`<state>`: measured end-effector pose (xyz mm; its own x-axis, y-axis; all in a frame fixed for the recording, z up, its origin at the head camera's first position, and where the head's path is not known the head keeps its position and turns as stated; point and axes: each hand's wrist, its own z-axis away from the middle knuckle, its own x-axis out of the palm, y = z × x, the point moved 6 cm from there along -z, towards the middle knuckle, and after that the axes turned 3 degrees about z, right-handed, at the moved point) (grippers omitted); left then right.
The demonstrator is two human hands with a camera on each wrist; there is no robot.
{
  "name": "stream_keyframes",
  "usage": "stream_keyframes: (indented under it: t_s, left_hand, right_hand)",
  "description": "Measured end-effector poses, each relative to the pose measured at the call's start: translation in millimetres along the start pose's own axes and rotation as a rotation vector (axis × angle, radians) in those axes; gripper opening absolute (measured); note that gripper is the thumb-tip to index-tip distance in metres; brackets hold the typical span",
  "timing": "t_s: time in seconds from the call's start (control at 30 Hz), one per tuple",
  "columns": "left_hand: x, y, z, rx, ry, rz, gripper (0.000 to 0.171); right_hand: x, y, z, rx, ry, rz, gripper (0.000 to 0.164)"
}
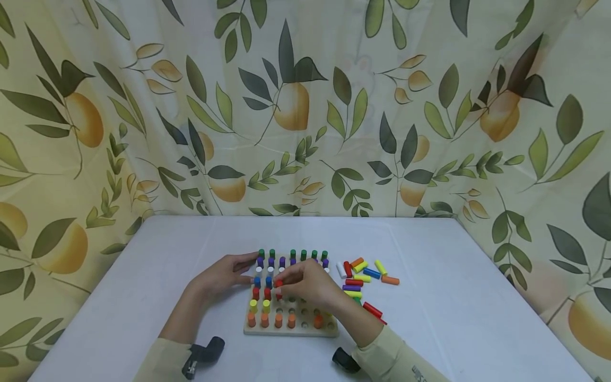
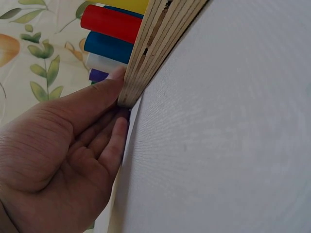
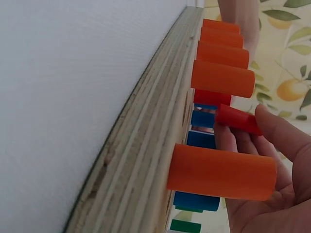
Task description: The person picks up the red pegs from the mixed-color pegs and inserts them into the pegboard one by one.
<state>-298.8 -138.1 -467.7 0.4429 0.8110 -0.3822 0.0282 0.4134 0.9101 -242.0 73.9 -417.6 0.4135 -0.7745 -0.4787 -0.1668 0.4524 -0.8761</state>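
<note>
A wooden pegboard (image 1: pixel 291 332) bears rows of coloured pegs, from green at the far edge to orange pegs (image 1: pixel 278 320) at the near edge. My left hand (image 1: pixel 215 277) grips its far left side, with the thumb against the plywood edge (image 2: pixel 141 63) in the left wrist view. Over the middle rows, my right hand (image 1: pixel 312 284) pinches a red peg (image 3: pixel 238 119) between thumb and fingers. That peg stands off the board in the right wrist view. Beside it are blue pegs (image 1: pixel 269 281) and seated red pegs (image 1: pixel 267 293). My right hand hides part of the board.
Loose pegs lie right of the board, among them a white peg (image 1: pixel 341 270), a blue peg (image 1: pixel 372 274) and an orange peg (image 1: pixel 390 280). A white cloth (image 1: pixel 181 239) covers the table. Behind it hangs a fruit-patterned curtain (image 1: pixel 305 159).
</note>
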Motion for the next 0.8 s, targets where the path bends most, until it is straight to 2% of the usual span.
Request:
stream_keyframes:
  t_s: [0.17,0.47,0.8]
  left_hand:
    - [2.0,-0.4,-1.5,0.006,-0.005,-0.02,0.068]
    - [3.8,-0.5,-3.7,0.03,-0.012,0.006,0.069]
    - [0.4,4.7,1.8,0.057,-0.027,-0.021,0.067]
  right_hand:
    - [1.8,4.0,1.4,0.031,-0.001,-0.018,0.011]
    - [2.5,9.9,2.2,0.051,0.002,-0.048,0.012]
    - [4.0,8.0,0.2,0.046,-0.024,-0.009,0.015]
